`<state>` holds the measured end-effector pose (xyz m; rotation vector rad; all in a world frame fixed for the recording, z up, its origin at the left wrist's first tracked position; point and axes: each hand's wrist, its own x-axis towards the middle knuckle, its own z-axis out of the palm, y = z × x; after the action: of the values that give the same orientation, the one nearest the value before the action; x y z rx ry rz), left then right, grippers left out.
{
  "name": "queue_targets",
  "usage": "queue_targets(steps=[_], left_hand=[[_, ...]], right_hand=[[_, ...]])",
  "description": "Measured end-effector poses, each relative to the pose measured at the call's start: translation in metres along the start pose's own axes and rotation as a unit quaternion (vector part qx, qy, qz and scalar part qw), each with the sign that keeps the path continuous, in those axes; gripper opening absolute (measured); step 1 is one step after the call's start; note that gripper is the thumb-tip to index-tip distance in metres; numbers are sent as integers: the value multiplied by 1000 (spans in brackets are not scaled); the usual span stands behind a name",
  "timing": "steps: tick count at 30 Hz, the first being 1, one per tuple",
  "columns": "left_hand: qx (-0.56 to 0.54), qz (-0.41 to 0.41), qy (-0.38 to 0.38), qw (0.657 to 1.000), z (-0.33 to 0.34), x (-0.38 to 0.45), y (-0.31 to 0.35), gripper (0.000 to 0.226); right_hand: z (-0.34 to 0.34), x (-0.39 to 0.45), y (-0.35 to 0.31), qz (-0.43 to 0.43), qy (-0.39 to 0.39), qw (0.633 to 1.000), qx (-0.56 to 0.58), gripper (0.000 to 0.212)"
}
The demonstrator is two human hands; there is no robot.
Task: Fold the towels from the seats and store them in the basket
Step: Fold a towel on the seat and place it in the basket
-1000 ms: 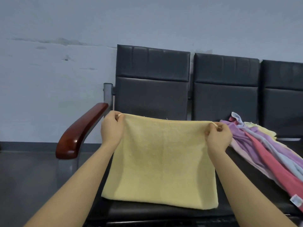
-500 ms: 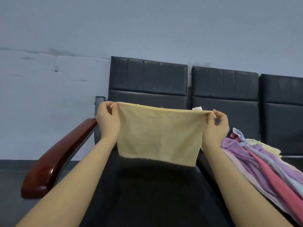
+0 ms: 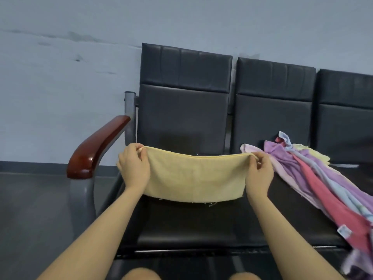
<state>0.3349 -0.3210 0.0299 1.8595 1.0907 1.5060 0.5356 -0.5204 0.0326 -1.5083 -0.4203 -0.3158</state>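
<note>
The yellow towel (image 3: 194, 177) hung doubled over between my two hands, its folded upper edge running left to right just above the seat (image 3: 201, 223) of the end chair, the lower edge drooping toward the cushion with a few loose threads. Its long axis lay straight across me, so each end was as near to one hand as the other end was to the other; I judged the next fold would mean bringing one end across to meet the other. My left hand (image 3: 134, 168) pinched the left corner between thumb and curled fingers, and my right hand (image 3: 259, 172) pinched the right corner the same way, with the cloth sagging slightly in the middle. To my right, on the next seat, lay the pile of towels (image 3: 314, 178) waiting to be folded, purple, pink, pale blue and pale yellow, trailing toward the front edge. The wooden armrest (image 3: 99, 146) stood just left of my left hand. I could not see the basket anywhere.
</note>
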Motion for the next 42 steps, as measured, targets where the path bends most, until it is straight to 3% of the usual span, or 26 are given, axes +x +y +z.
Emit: queue_targets(steps=[7, 15, 20, 32, 38, 42], left_hand=[[119, 47, -30, 991, -11, -38, -24, 11], [232, 42, -105, 966, 12, -39, -48, 16], [245, 58, -114, 961, 41, -22, -63, 23], [266, 74, -127, 953, 110, 25, -88, 30], [339, 30, -181, 923, 134, 25, -104, 29], [294, 129, -213, 923, 136, 7, -100, 28]], right_hand=[[-21, -29, 23, 27, 2, 995, -99, 12], [-16, -36, 58, 92, -56, 978, -179, 15], [2, -20, 70, 121, -66, 980, -142, 14], [56, 19, 113, 101, -33, 965, -238, 15], [69, 31, 144, 86, -120, 920, -362, 16], [71, 33, 151, 76, -169, 877, -443, 27]])
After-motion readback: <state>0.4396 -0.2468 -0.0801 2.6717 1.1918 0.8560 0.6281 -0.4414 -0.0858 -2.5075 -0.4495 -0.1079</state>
